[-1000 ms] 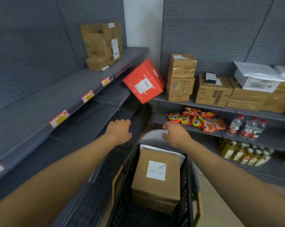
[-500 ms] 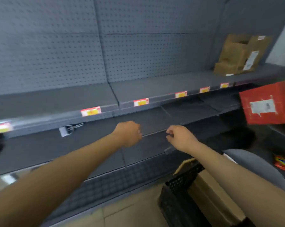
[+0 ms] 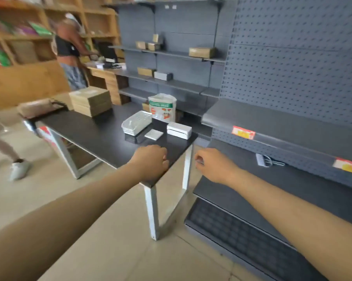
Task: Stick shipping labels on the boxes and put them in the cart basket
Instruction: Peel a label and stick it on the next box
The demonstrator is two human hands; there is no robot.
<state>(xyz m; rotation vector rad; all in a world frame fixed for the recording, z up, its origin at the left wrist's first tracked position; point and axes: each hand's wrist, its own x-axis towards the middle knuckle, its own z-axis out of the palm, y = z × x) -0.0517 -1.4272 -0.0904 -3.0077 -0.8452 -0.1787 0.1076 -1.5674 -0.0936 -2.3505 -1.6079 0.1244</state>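
Note:
A stack of flat cardboard boxes (image 3: pixel 91 103) lies at the far end of a black table (image 3: pixel 102 136). Nearer on the table are a white label printer (image 3: pixel 179 129), a small white pad of labels (image 3: pixel 153 134) and a white wire tray (image 3: pixel 136 123). My left hand (image 3: pixel 150 161) hovers over the table's near corner, fingers curled into a fist, holding nothing. My right hand (image 3: pixel 213 165) is level with it, just right of the table, fingers also curled and empty. The cart basket is out of view.
Grey shelving (image 3: pixel 282 134) runs along the right, close to the table's end. A white printed bag (image 3: pixel 163 107) stands behind the tray. More boxes sit on the back shelves (image 3: pixel 201 52). One person stands at a wooden counter (image 3: pixel 69 47); another's leg (image 3: pixel 17 167) is at the left.
My view has swung left, away from the cart with its labelled box and the red box, along the grey shelves to the black table. Both hands stay curled and empty.

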